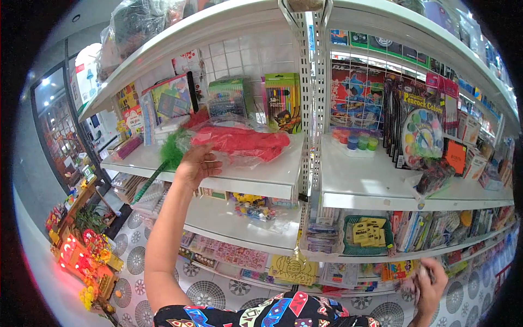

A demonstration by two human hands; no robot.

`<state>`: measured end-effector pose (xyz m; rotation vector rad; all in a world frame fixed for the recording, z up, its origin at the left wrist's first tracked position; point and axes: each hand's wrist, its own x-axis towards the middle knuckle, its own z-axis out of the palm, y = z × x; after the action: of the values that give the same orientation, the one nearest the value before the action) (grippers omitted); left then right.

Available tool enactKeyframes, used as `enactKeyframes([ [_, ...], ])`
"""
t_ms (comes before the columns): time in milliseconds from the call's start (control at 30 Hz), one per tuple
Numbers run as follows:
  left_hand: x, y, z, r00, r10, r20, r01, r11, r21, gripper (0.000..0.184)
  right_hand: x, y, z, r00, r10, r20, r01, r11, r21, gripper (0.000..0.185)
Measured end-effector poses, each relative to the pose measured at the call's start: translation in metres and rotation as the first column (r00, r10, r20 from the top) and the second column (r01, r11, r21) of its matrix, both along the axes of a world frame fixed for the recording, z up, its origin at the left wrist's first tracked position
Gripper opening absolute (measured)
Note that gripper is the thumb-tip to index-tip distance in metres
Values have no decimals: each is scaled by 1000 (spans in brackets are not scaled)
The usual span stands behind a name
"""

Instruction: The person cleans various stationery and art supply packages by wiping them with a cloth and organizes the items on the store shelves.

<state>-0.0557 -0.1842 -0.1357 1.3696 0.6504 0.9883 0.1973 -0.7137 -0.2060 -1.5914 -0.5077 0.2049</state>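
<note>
My left hand (200, 163) reaches over the front of the left middle shelf (245, 186), its fingers spread at the near edge of a clear plastic bag with a red item (239, 140). Just left of the hand lies a fuzzy green thing (173, 150), with a green stick (148, 185) slanting down past the shelf edge. On the lower right, my right hand (427, 286) is raised in front of the lower shelves, fingers bent; a small blurred item seems to be at the fingers, too unclear to name.
Coloured pencil packs (282, 103) stand behind the bag. Paint pots (354, 141) and a paint palette (422, 136) are on the right shelf. A green basket (368, 235) holds yellow packets below. A metal upright (312, 109) divides the shelves. Red-lit decorations stand at lower left.
</note>
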Motion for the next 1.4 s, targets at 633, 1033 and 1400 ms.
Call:
enactKeyframes([
  [633, 0, 5, -4, 851, 50, 524, 179, 909, -377, 87, -9, 393, 92, 335, 686, 646, -224, 724, -653, 71],
  [1033, 36, 20, -14, 764, 93, 639, 160, 931, -327, 62, -12, 385, 78, 257, 746, 614, -265, 665, -698, 53],
  [1400, 49, 21, 0, 864, -24, 502, 182, 946, -269, 73, -9, 381, 72, 273, 743, 611, -273, 669, -692, 51],
])
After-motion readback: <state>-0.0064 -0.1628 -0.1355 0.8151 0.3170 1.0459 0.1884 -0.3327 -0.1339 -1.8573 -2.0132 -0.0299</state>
